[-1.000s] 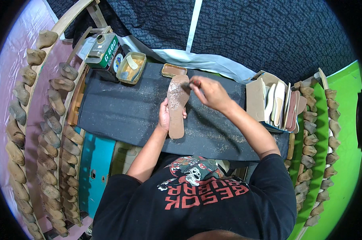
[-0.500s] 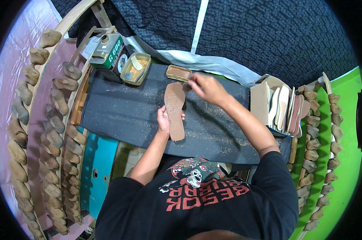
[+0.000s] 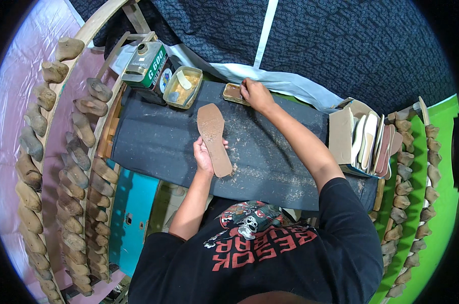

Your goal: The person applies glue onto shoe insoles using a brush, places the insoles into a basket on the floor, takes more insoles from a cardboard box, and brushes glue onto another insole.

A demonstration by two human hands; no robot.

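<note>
A brown shoe sole [image 3: 212, 136] rests in my left hand [image 3: 204, 154], fingers behind it and thumb at its edge. Crumbs of shavings cling to its upper half. My right hand [image 3: 259, 95] is at the right end of a small shallow box [image 3: 231, 99] with a brown inside, at the far side of the table. Its fingers are bent together, and anything pinched in them is hidden. Left of that box stands a yellowish plastic tub [image 3: 189, 103] containing a pale scraper-like piece [image 3: 184, 80].
A green and black metal can [image 3: 147, 71] stands at the far left of the dark cloth-covered table [image 3: 153, 137], which is strewn with shavings. At the right, a cardboard box [image 3: 341, 136] holds several insoles [image 3: 370, 137]. Racks of wooden shoe lasts [image 3: 69, 167] flank both sides.
My right hand has moved from beside the sole's top to the small box. The sole has tilted, its top leaning left. The whole view has shifted slightly.
</note>
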